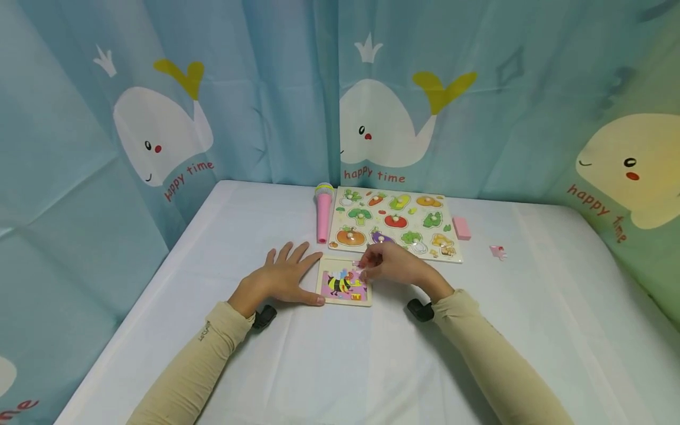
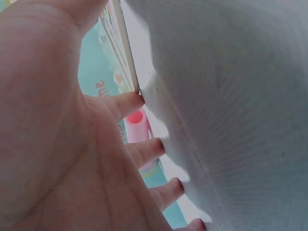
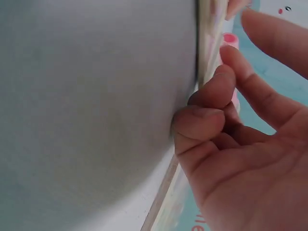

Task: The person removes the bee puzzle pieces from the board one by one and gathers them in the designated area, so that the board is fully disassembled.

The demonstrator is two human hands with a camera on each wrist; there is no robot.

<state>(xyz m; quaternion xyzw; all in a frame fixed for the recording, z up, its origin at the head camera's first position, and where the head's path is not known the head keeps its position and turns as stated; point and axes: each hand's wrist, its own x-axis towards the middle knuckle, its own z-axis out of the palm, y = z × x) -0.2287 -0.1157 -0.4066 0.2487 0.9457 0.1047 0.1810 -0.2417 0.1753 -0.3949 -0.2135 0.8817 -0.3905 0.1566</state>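
Observation:
A small wooden-framed jigsaw puzzle (image 1: 344, 303) with a bee picture on pink lies on the white table. My left hand (image 1: 287, 277) spreads its fingers along the puzzle's left side, thumb at the lower left corner and index fingertip at the upper left corner. In the left wrist view, the fingertips of the left hand (image 2: 72, 125) rest on the tablecloth. My right hand (image 1: 395, 265) is over the puzzle's upper right part, thumb and index fingertips at its pieces. The right wrist view shows a gap between thumb and index, with the other fingers of the right hand (image 3: 240, 149) curled beside the frame.
Behind the puzzle lies a vegetable peg board (image 1: 395, 221), with a pink toy microphone (image 1: 323, 218) to its left. A pink block (image 1: 461, 228) sits at the board's right. Farther right is a small pink jigsaw piece (image 1: 498, 252). A blue whale-print curtain (image 1: 297, 88) hangs behind the table.

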